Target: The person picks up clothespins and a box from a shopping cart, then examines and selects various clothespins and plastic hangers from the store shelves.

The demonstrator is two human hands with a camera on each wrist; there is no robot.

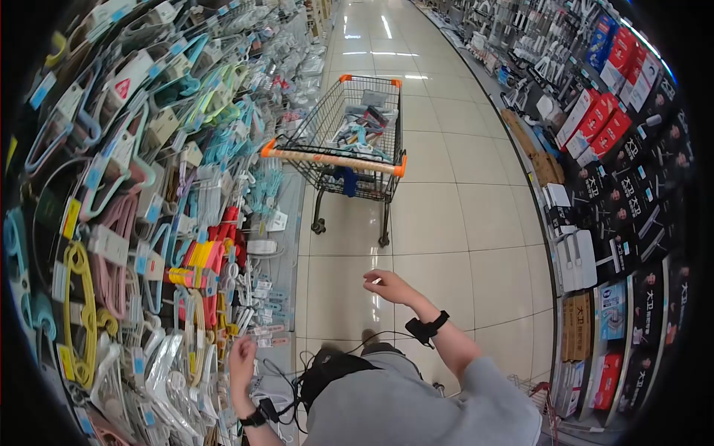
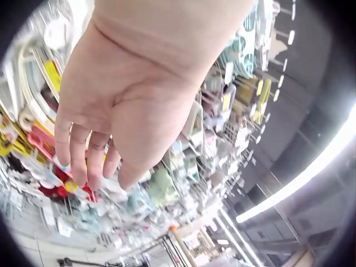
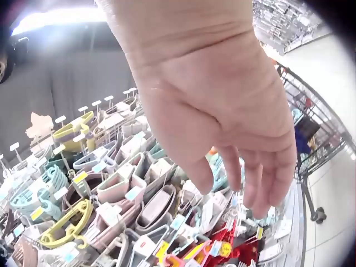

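Note:
My left hand (image 1: 242, 362) hangs beside the left shelf, near packs of clothes hangers. Its palm and loosely bent fingers (image 2: 79, 158) show in the left wrist view, holding nothing. Out in front of my body, over the aisle floor, is my right hand (image 1: 392, 288). The right wrist view shows that hand's fingers (image 3: 267, 178) hanging relaxed, with nothing in the palm. A shopping cart (image 1: 335, 160) with an orange-trimmed handle stands ahead in the aisle, apart from both hands. Several packaged goods (image 1: 364, 126) lie inside it.
Racks of hangers (image 1: 123, 223) in many colours line the left side, with red and yellow items (image 1: 201, 260) lower down. Boxed goods (image 1: 621, 178) fill the right shelf. Tiled floor (image 1: 461, 223) runs between them. Cables (image 1: 286, 375) hang by my waist.

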